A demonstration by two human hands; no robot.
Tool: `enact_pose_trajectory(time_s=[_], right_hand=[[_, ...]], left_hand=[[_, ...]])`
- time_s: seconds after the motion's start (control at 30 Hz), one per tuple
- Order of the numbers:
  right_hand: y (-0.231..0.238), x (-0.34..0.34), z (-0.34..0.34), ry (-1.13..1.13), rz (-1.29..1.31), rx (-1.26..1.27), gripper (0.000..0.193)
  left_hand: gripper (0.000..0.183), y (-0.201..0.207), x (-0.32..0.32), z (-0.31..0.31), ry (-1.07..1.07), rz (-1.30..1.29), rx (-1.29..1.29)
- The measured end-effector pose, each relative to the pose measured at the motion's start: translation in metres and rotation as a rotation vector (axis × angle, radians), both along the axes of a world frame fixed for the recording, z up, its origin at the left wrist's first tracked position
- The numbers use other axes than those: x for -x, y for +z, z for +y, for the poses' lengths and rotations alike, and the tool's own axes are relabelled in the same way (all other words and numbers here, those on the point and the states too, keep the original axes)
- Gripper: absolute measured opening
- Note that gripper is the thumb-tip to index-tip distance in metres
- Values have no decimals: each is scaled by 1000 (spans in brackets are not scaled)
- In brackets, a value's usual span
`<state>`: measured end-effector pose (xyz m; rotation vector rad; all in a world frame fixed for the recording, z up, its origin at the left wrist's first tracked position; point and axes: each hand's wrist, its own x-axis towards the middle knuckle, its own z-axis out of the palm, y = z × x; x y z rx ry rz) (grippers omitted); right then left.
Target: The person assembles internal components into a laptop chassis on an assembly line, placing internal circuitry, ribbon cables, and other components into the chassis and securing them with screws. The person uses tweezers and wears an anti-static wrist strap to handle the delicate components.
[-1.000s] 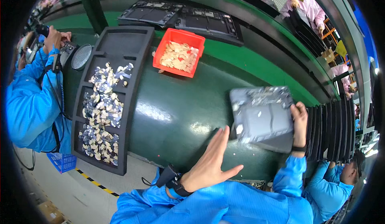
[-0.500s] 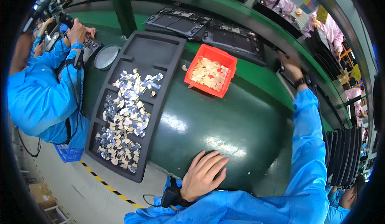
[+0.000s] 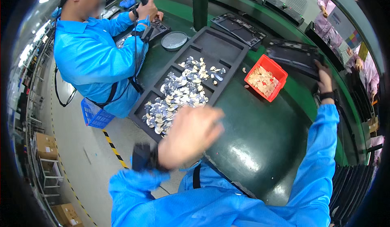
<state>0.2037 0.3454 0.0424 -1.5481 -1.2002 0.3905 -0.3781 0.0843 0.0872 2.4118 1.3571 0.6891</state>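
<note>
At the far right of the green table, my right hand (image 3: pixel 323 80) grips the right edge of an open laptop base (image 3: pixel 293 57), black with its inner parts showing. Its fingers are partly hidden at the edge. My left hand (image 3: pixel 191 132) hovers near the right side of the black compartment tray (image 3: pixel 224 48), smeared by motion, so I cannot make out its fingers or whether it holds anything. Heaped in the tray are small cream and grey pieces (image 3: pixel 183 86). A red bin (image 3: pixel 280 82) in front of the laptop base contains cream-coloured flakes (image 3: pixel 262 80).
Another opened laptop base (image 3: pixel 239 27) lies behind the tray. A round shallow dish (image 3: pixel 174 40) stands left of it. A co-worker in blue (image 3: pixel 97 60) works at the left, beside a blue crate (image 3: pixel 95 114). Several dark panels (image 3: pixel 352 192) stand at the lower right.
My view has turned left. My left hand has lifted from the table's near edge and moved toward the tray. My right hand, blurred at the far right before, now grips the laptop base.
</note>
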Motion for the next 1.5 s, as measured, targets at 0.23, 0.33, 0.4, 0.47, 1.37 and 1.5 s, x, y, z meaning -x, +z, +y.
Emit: enact_pose_trajectory(time_s=[0.23, 0.33, 0.4, 0.47, 1.37, 1.5], right_hand=[[90, -7, -227, -34, -73, -56, 57], [77, 39, -354, -200, 128, -67, 60], [48, 65, -428, -342, 108, 55, 61], [6, 82, -473, -380, 254, 160, 62], [14, 240, -297, 538, 493, -64, 28], [14, 235, -294, 420, 400, -22, 23]], left_hand=[[30, -65, 50, 178, 319, 82, -237], [26, -69, 44, 187, 306, 134, -168], [20, -81, 41, 196, 310, 39, -135], [20, -77, 41, 202, 294, 30, -111], [20, -17, -179, 38, -306, -1015, 550], [25, -20, -185, 30, -324, -790, 148]])
